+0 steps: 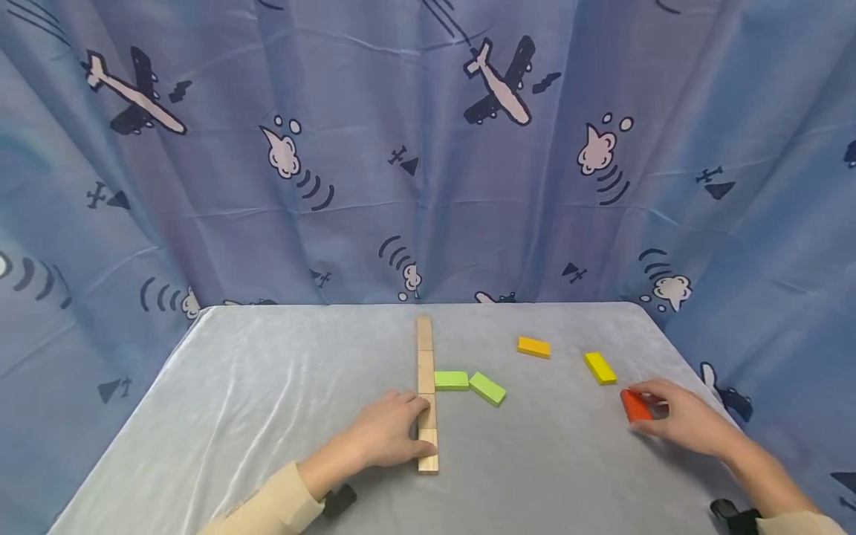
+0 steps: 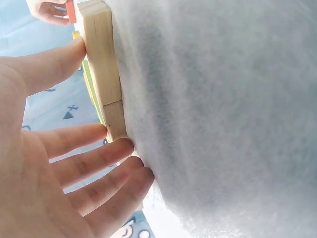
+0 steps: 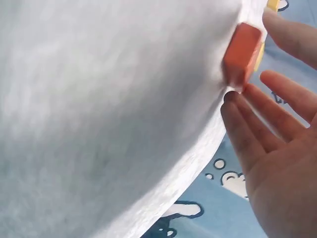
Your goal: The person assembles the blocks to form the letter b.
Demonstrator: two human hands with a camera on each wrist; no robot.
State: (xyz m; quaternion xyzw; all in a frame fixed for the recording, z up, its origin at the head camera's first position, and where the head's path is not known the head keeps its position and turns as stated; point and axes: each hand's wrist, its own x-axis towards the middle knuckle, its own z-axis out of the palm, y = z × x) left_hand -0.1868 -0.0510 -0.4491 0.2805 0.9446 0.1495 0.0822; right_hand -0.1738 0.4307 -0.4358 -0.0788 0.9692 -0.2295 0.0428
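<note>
The red block (image 1: 637, 406) is at the right side of the desk (image 1: 568, 475), between the thumb and fingertips of the right hand (image 1: 689, 417). I judge that what counts is its lie: just left of that palm, long axis slanting from far left to near right, with thumb and fingers toward opposite ends. The right hand is clearly the nearer one. From my right wrist feed the fingers look fairly straight and the thumb sits beside the block's upper end; whether they truly pinch it, I can't tell.

Left of it, a yellow block (image 1: 600, 368) and an orange block (image 1: 533, 347) lie apart, farther back. Nearer the middle, one green block (image 1: 451, 381) lies crosswise to the row of wooden blocks (image 1: 426, 371), its end against or just beside it; a second green block (image 1: 487, 388) is angled off its other end.

That row is four pieces end to end, running away from me. The left hand (image 1: 391, 429) rests at its near part, thumb and fingers spread wide and nearly straight, tips touching the wood.

All the blocks are slim, sharp-edged cuboids: pale, plain grain in the row, flat colour on the others. The desk wears a soft whitish cloth with shallow creases, and behind hangs a blue curtain (image 1: 374, 89) printed with aeroplanes.
</note>
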